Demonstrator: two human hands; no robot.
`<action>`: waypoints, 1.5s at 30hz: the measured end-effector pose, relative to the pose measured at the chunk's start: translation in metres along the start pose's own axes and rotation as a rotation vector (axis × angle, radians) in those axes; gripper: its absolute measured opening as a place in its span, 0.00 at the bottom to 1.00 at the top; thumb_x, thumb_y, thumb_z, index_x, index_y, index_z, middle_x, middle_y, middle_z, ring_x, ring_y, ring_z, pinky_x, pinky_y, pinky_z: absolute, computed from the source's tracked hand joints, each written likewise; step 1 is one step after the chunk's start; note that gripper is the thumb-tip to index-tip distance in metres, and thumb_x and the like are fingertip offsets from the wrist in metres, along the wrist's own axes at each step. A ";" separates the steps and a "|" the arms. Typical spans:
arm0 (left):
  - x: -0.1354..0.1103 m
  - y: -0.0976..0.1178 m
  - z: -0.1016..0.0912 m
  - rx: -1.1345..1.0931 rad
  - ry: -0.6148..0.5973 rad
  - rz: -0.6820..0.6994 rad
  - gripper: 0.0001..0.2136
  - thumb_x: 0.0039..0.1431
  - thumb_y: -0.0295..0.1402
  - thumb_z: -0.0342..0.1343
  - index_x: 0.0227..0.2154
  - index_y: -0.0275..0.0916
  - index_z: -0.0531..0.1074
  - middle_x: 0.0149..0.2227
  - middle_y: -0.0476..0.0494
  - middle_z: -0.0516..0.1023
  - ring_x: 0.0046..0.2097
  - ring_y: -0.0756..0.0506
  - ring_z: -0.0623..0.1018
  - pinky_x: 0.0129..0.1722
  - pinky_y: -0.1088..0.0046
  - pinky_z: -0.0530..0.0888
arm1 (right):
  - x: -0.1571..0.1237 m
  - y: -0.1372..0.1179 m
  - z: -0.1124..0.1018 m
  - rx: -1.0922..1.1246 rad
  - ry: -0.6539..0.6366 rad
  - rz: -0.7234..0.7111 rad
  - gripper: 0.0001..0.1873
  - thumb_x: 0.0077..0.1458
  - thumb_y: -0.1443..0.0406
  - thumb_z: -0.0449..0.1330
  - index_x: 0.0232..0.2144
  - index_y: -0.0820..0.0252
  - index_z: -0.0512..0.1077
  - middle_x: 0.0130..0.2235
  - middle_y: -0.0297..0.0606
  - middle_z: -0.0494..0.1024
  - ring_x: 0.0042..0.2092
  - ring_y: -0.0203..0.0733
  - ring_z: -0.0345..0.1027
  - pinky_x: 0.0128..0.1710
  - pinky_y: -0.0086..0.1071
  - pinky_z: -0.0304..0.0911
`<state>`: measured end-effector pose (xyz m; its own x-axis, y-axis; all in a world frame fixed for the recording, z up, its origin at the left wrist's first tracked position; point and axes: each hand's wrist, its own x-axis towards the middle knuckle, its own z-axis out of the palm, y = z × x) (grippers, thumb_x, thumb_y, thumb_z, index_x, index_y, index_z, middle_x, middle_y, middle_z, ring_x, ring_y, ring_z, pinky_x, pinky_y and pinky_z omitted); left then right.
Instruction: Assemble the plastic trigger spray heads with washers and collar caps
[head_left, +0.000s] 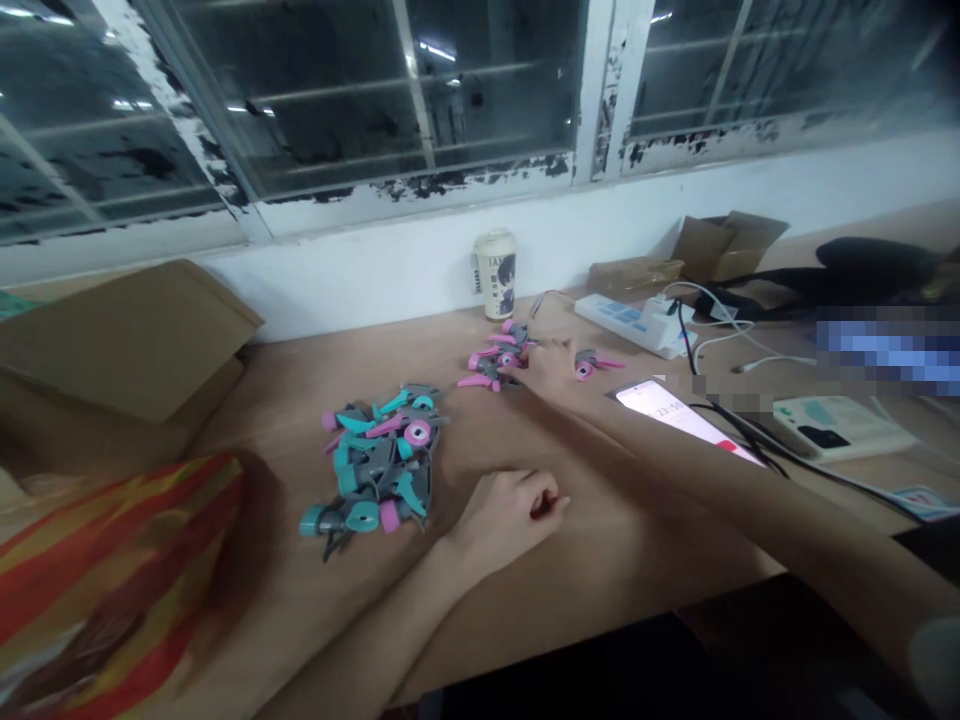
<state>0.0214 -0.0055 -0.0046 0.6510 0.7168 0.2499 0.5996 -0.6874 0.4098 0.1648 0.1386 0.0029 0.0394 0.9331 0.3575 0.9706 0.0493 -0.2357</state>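
Note:
My right hand [553, 368] reaches into a small group of grey-and-pink trigger spray heads [491, 368] at the back of the table. Its fingers are bent down and closed on one of these heads, mostly covered by the hand. Another spray head with a pink trigger [589, 367] lies just right of that hand. My left hand [514, 512] rests on the table nearer to me, fingers loosely curled with nothing visible in them. Left of it lies a larger pile of grey spray heads with teal and pink caps and triggers [379, 465].
A paper coffee cup [496, 275] stands against the wall. To the right are a lit phone [675, 415], a power strip [634, 322], cables and a white device [840, 428]. A cardboard box [127, 340] and a red-and-yellow bag [112, 580] take up the left side.

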 end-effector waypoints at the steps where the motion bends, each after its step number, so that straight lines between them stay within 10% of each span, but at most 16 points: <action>1: 0.000 0.000 0.000 0.002 0.001 0.001 0.06 0.54 0.30 0.55 0.23 0.38 0.69 0.19 0.55 0.67 0.21 0.54 0.67 0.22 0.79 0.59 | 0.003 -0.005 0.001 -0.014 -0.015 0.023 0.29 0.50 0.44 0.52 0.32 0.65 0.76 0.38 0.53 0.76 0.43 0.56 0.66 0.45 0.48 0.47; 10: -0.002 0.001 0.000 -0.010 0.053 0.008 0.07 0.55 0.30 0.54 0.23 0.38 0.68 0.19 0.56 0.65 0.21 0.54 0.66 0.22 0.79 0.60 | -0.009 0.006 -0.015 0.073 -0.154 -0.048 0.22 0.48 0.47 0.57 0.25 0.58 0.77 0.31 0.44 0.77 0.38 0.51 0.68 0.42 0.46 0.53; 22: 0.003 -0.016 -0.006 -0.202 0.426 -0.303 0.07 0.60 0.35 0.50 0.37 0.38 0.68 0.32 0.48 0.73 0.33 0.50 0.74 0.33 0.74 0.71 | -0.090 0.045 -0.048 0.467 0.119 -0.577 0.19 0.49 0.51 0.60 0.38 0.56 0.75 0.36 0.38 0.71 0.40 0.42 0.65 0.42 0.38 0.60; 45: 0.011 -0.018 -0.008 -0.778 -0.043 -0.424 0.16 0.53 0.33 0.57 0.45 0.36 0.69 0.30 0.48 0.72 0.30 0.51 0.70 0.29 0.76 0.69 | -0.130 0.037 -0.032 0.492 0.114 -0.695 0.09 0.53 0.60 0.60 0.35 0.57 0.73 0.32 0.33 0.74 0.37 0.37 0.67 0.53 0.42 0.46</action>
<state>0.0143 0.0155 -0.0026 0.4725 0.8772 -0.0849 0.3184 -0.0801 0.9446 0.2032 0.0081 -0.0237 -0.4765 0.5938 0.6483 0.5708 0.7698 -0.2856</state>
